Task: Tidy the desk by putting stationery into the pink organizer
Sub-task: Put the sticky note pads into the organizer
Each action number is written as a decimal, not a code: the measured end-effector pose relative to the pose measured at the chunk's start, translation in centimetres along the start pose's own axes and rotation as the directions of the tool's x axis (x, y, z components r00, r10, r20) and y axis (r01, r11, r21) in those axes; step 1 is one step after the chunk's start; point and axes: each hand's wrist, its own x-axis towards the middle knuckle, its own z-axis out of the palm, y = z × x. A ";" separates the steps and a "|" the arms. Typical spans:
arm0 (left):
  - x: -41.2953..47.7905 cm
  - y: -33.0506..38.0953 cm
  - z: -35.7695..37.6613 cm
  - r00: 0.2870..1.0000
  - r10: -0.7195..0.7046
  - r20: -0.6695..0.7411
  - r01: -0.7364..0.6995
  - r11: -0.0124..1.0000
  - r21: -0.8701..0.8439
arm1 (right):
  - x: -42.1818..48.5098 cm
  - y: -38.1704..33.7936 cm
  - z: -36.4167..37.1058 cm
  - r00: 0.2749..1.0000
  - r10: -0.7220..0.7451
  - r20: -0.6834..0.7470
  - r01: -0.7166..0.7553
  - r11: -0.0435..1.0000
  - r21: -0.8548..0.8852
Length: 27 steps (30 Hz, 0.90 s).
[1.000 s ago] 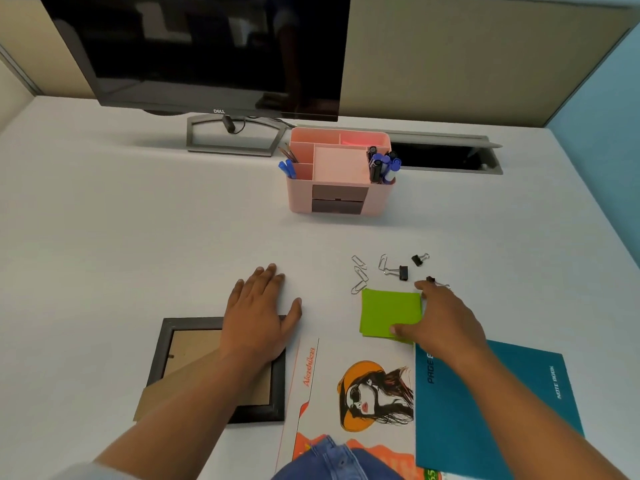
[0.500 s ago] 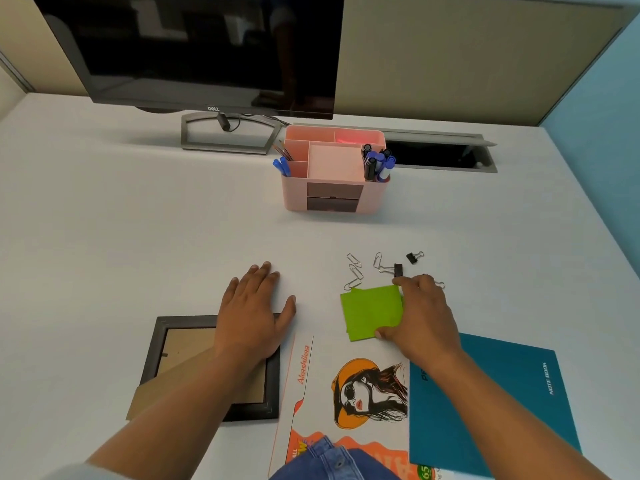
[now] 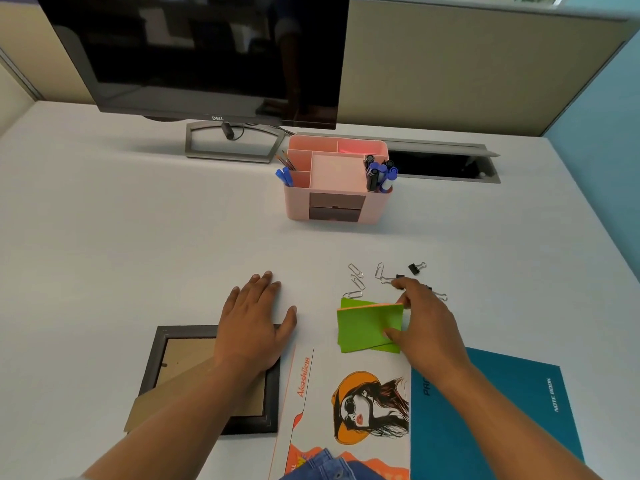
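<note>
Now our right hand (image 3: 426, 327) pinches the green pad (image 3: 367, 327), thumb on its near side, fingers at its far right corner. The pad, almost square, is towards the worktop's (image 3: 138, 220) near edge, orange-lined side facing away. Our left hand (image 3: 254, 323) rests flat, fingers straight, partly on a frame (image 3: 156, 368). We read "DELL" on the monitor (image 3: 207, 57) and "NOTE BOOK" on the notebook (image 3: 502, 410). One organizer (image 3: 298, 206) stands farther back, and three binder clips (image 3: 416, 268) lie by our fingers.
</note>
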 end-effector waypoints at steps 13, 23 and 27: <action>0.0 0.0 -0.2 1.000 0.001 0.001 -0.001 1.000 0.000 | 1.6 -0.8 -2.0 1.000 -0.009 0.011 0.005 0.954 0.300; 0.1 0.0 -0.2 1.000 -0.006 -0.002 0.006 1.000 -0.021 | 11.0 -6.8 -11.6 0.785 -0.510 -0.353 0.543 0.840 -0.006; 0.0 0.0 -0.2 1.000 -0.008 -0.013 0.008 0.999 -0.032 | 16.6 -8.8 -14.2 0.677 -0.643 -0.358 0.588 0.765 -0.263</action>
